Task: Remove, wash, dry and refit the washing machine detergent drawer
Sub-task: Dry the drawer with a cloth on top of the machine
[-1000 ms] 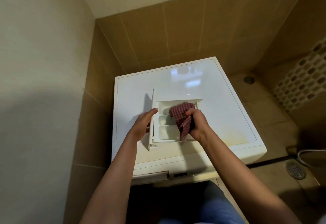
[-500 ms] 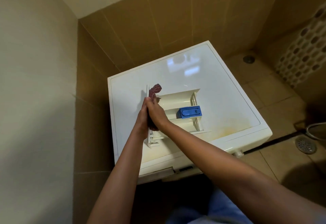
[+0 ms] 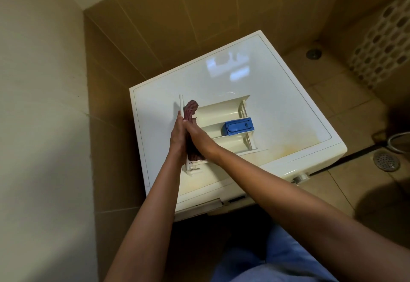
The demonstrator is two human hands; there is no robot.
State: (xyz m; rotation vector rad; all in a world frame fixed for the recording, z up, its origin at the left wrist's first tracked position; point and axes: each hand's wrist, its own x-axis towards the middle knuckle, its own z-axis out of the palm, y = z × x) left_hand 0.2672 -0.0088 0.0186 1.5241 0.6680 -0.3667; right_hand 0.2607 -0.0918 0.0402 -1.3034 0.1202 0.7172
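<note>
Brown-tiled corner, white washing machine (image 3: 266, 95) against the walls, floor drain (image 3: 386, 160) at right. Head view: detergent drawer (image 3: 221, 113) lies on the machine's top, front panel (image 3: 182, 106) standing on edge at its left end, blue insert (image 3: 238, 126) in the middle compartment. Left hand (image 3: 177, 136) flat on the panel's outer face, fingers straight, not clenched. Right hand (image 3: 197, 136) presses red checked cloth (image 3: 191, 109) against the panel's inner face; cloth sticks out above and below it; can't tell if fingers curl round the cloth

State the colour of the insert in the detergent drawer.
The insert is blue, clearest in the head view.
</note>
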